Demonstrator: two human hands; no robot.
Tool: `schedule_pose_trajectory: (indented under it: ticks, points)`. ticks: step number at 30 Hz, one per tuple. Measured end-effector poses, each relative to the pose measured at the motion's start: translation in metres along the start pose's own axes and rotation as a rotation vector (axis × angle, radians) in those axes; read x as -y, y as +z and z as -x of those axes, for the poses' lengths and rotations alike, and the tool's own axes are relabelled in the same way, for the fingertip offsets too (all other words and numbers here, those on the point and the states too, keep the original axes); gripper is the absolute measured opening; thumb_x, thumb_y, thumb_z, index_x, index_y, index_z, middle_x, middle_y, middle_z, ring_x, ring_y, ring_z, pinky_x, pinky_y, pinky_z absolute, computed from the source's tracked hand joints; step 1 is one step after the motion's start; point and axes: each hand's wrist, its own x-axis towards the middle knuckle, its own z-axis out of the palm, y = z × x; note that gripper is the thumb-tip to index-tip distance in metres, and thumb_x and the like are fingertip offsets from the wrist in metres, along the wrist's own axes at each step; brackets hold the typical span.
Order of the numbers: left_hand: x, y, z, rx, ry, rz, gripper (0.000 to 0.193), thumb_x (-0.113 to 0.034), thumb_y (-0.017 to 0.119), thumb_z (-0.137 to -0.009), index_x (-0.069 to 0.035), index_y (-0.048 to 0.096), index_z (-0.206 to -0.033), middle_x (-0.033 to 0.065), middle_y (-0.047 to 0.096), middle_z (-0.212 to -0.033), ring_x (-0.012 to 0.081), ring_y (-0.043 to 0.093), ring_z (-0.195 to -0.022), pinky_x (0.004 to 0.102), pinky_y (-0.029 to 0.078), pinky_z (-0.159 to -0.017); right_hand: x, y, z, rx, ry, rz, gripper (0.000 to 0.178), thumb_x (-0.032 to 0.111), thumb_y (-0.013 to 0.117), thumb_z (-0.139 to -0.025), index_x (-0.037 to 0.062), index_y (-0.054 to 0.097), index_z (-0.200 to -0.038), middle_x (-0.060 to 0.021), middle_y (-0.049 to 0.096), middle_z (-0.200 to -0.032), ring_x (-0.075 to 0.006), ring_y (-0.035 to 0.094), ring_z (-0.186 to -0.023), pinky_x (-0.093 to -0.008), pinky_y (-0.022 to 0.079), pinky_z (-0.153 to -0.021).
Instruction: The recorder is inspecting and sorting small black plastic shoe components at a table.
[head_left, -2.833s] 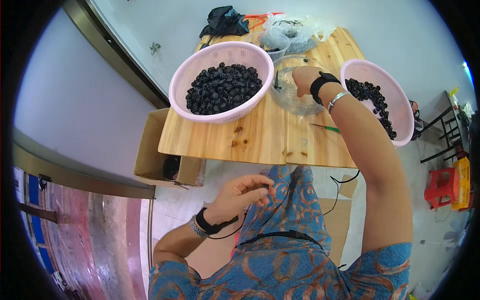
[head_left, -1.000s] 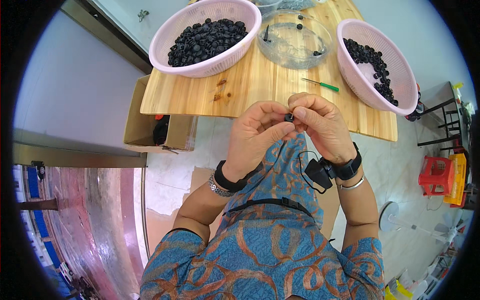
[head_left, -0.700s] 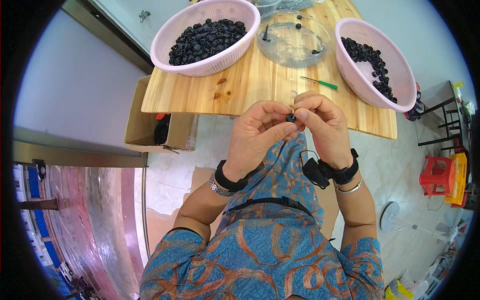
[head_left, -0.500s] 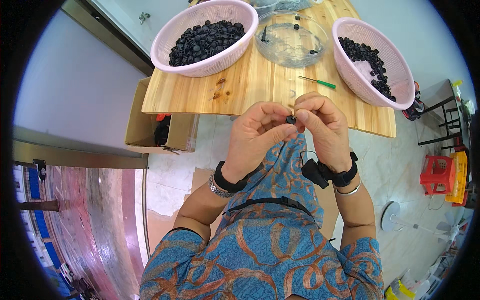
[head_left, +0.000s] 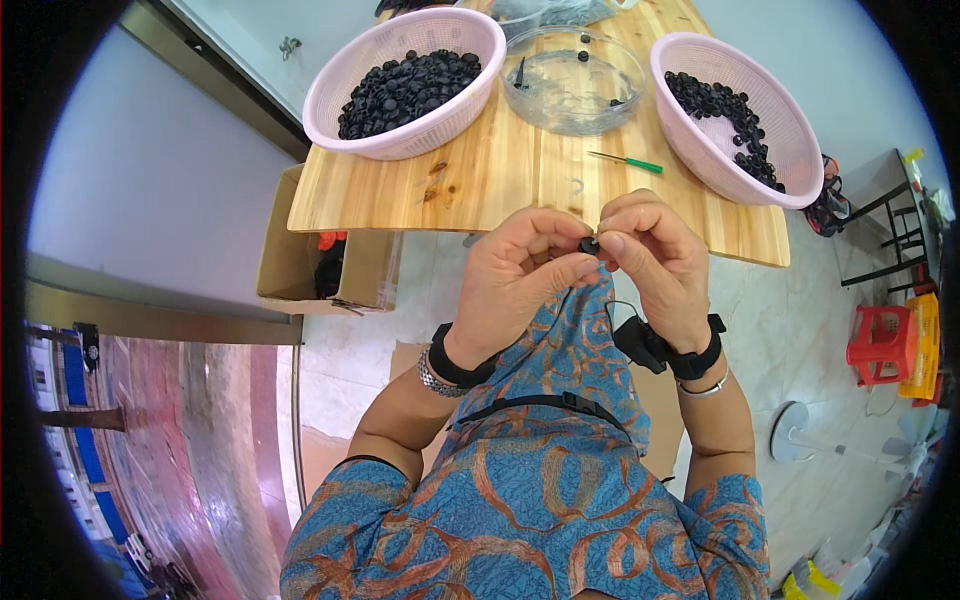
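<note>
Just beyond my lap, in front of the table edge, my two hands meet fingertip to fingertip. Thumb and fingers of my left hand pinch a small round black cap-like part. My right hand is closed in a pinch at the part's right side; whatever tiny piece its fingertips hold is too small to make out. On the table beyond, a thin screwdriver-like tool with a green handle lies by itself. A pink basket heaped with black parts stands left, and another pink basket with fewer parts stands right.
Between the baskets a clear round plastic tray holds a few black bits. The wooden table ends just ahead of my hands. An open cardboard box stands at its left; a red stool and a fan are at the right.
The view has shifted slightly, so the table things sit a little further left. Both hands keep their pinch on the black part, with the fingertips drawn slightly closer around it.
</note>
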Motion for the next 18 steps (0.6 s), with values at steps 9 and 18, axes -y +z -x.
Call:
schedule_pose_trajectory:
  ticks: [9,18]
  points:
    - [-0.001,0.013,0.0,0.063,0.005,-0.059,0.022,0.002,0.058,-0.083,0.003,0.05,-0.103,0.009,0.06,-0.093,0.0126,0.061,-0.083,0.0223,0.051,-0.073,0.006,-0.008,0.013,-0.041,-0.08,0.037,0.008,-0.001,0.058,-0.082,-0.0035,0.056,-0.09,-0.0073,0.051,-0.094,-0.0105,0.051,-0.083,-0.0207,0.043,-0.071]
    - [0.006,0.032,-0.009,0.084,-0.01,-0.116,0.021,0.002,0.057,-0.083,0.003,0.051,-0.103,0.0094,0.06,-0.092,0.0125,0.061,-0.082,0.023,0.051,-0.072,0.009,-0.023,0.024,-0.127,-0.276,0.365,0.007,0.002,0.06,-0.081,-0.0014,0.058,-0.087,-0.0087,0.054,-0.091,-0.0122,0.053,-0.077,-0.0218,0.043,-0.067]
